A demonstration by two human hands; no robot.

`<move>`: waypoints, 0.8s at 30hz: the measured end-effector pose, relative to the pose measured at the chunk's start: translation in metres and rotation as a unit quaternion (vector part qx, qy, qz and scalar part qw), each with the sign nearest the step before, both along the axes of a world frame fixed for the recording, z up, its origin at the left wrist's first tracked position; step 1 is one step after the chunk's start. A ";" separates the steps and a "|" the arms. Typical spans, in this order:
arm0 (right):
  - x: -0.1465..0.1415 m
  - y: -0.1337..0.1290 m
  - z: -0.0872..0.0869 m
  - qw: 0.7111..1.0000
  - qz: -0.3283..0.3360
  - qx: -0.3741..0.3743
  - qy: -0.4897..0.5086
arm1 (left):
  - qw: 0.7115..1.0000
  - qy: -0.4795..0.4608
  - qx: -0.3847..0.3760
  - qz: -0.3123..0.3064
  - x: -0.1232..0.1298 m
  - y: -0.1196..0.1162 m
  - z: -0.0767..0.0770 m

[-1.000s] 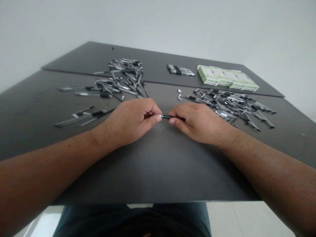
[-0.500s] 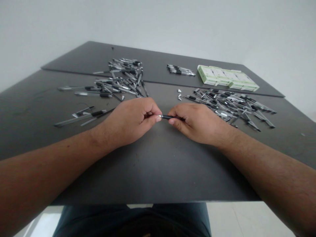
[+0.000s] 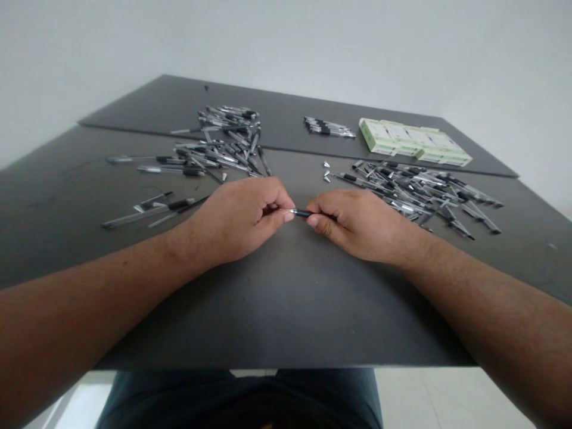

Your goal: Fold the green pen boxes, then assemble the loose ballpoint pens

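A pen with a black grip and a silvery tip lies level between my two hands, above the grey table. My left hand pinches its silvery tip end between thumb and fingers. My right hand is closed round the black grip, and its fingers hide the rest of the barrel. Small silvery cone tips lie just beyond my right hand. Past my left hand is a pile of clear and black pens.
Another big pile of pens spreads at the right. Green and white boxes stand at the back right, beside a small row of pens. Loose pen parts lie near my left forearm. A seam crosses the table.
My right hand has shifted slightly along the grip, so a little less of the black shows between the hands. The whole view has moved slightly.
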State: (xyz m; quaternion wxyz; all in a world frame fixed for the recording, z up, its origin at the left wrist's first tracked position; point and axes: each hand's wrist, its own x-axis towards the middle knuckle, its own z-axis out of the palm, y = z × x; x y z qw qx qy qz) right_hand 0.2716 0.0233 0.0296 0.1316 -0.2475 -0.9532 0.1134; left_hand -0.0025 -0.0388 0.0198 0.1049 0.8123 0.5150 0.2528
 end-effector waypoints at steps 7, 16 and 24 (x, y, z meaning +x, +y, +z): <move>0.001 0.002 -0.001 1.000 0.011 0.002 -0.006 | 1.000 -0.009 -0.004 -0.013 0.001 0.001 0.001; 0.006 0.011 -0.005 0.996 -0.063 0.060 0.009 | 0.987 -0.121 0.061 0.083 -0.028 0.019 0.008; 0.005 0.011 -0.003 0.994 -0.089 0.063 -0.014 | 0.980 0.072 -0.015 0.184 -0.057 0.042 0.028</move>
